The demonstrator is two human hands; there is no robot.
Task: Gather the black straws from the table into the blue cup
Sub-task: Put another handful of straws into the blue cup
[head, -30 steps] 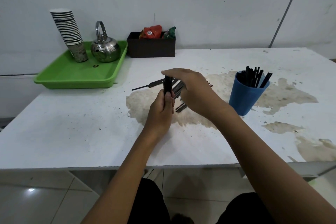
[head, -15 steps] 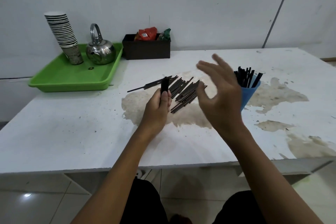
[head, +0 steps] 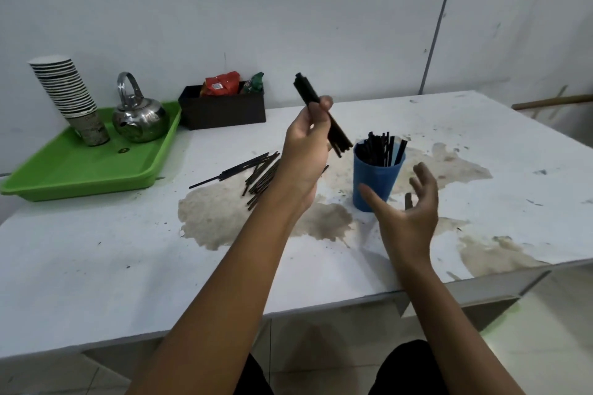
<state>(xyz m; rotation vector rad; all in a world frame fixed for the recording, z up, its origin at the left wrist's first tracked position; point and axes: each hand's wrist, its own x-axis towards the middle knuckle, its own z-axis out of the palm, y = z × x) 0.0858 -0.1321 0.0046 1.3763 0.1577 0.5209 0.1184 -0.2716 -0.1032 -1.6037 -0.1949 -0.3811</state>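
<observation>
Left hand [head: 305,141] grips one bundle of black plastic straws [head: 321,114] above the one blue plastic cup [head: 373,181], right hand [head: 409,215] open, loose pile [head: 256,175] on white surface [head: 96,250].

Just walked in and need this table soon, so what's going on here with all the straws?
A person is collecting black straws into a blue cup. The left hand holds a bundle of straws tilted in the air, its lower end just left of the cup's rim. The cup already holds many straws. The right hand hovers open beside the cup, holding nothing. A loose pile of straws still lies on the stained table, so the job isn't finished.
</observation>
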